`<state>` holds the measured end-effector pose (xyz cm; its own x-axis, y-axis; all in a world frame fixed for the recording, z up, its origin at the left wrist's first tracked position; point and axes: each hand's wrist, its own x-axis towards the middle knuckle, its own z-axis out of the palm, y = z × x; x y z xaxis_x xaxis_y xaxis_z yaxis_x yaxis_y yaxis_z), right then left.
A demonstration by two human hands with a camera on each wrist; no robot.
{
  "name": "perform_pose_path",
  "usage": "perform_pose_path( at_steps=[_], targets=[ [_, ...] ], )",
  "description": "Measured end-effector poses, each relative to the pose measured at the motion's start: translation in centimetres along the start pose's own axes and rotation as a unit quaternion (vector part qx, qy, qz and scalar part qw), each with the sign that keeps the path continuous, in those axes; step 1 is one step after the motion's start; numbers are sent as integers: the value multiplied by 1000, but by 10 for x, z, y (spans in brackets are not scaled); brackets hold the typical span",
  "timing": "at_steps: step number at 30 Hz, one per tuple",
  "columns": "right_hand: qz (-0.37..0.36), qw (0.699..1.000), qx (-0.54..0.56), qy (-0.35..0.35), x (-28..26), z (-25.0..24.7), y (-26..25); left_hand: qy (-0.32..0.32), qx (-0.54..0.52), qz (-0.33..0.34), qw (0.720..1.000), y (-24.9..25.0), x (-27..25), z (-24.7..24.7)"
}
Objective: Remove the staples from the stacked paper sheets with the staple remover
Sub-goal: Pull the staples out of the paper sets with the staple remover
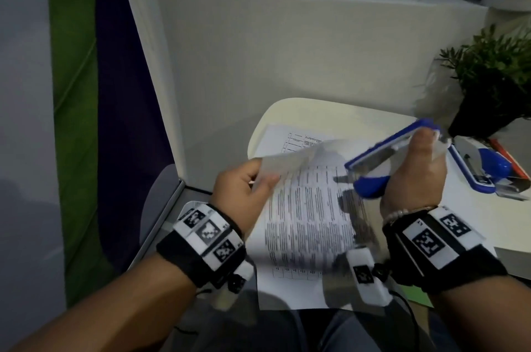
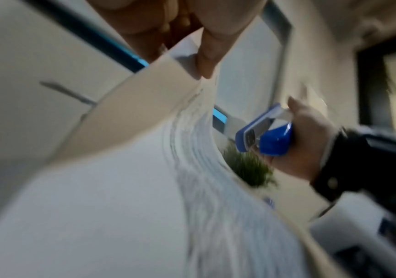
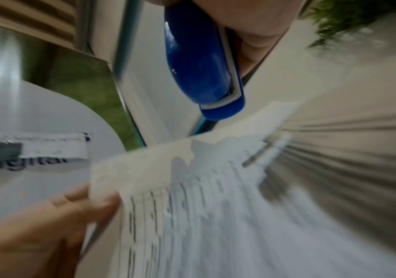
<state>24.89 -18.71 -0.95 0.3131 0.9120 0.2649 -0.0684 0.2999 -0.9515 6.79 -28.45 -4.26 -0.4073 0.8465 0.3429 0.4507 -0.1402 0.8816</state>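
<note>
- The stacked paper sheets (image 1: 307, 216) lay printed side up on the near left part of the white table (image 1: 290, 113), their near edge hanging over it toward the person's lap.
- The left hand (image 1: 244, 183) pinched the far left corner of the top sheet (image 1: 290, 154) between thumb and fingers (image 2: 206, 62), holding that corner curled up off the stack.
- The right hand (image 1: 416, 170) was wrapped around the blue and white staple remover (image 1: 385, 156), fingers closed on its body. The tool was in the air above the far right part of the sheets, not touching them.
- The tool's long axis ran from far right, beside the thumb, down to near left, so its nose pointed toward the far edge of the paper and the corner the left hand held.
- A short grey mark (image 3: 255, 159) showed near that far edge, just ahead of the nose. It may have been a staple, but blur made it impossible to tell.
- If so, the next move probably called for lowering the nose left and down to that edge while the left hand kept the corner taut. The right hand was the nearer one.
- A second blue stapler (image 1: 485, 167) lay to the right on the table, beside a potted plant (image 1: 494, 78).
</note>
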Motion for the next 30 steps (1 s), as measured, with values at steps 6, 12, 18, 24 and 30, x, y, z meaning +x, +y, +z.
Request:
perform_pose_path(
  at_steps=[6,12,18,24,30],
  targets=[
    [-96,988,58,-102,-10,34,-61,2,-97,-47,994,13,-3,-5],
    [-105,967,-9,-230,-23,55,-64,20,-39,-7,999,21,-13,-5],
    [-97,966,-2,-240,-30,63,-61,19,-19,19,999,32,-18,-4],
    [-101,966,6,-239,-29,63,-60,16,-41,28,999,35,-18,-3],
    [-106,968,29,-228,-31,64,-56,-4,1,-4,1000,46,-19,-3]
  ],
)
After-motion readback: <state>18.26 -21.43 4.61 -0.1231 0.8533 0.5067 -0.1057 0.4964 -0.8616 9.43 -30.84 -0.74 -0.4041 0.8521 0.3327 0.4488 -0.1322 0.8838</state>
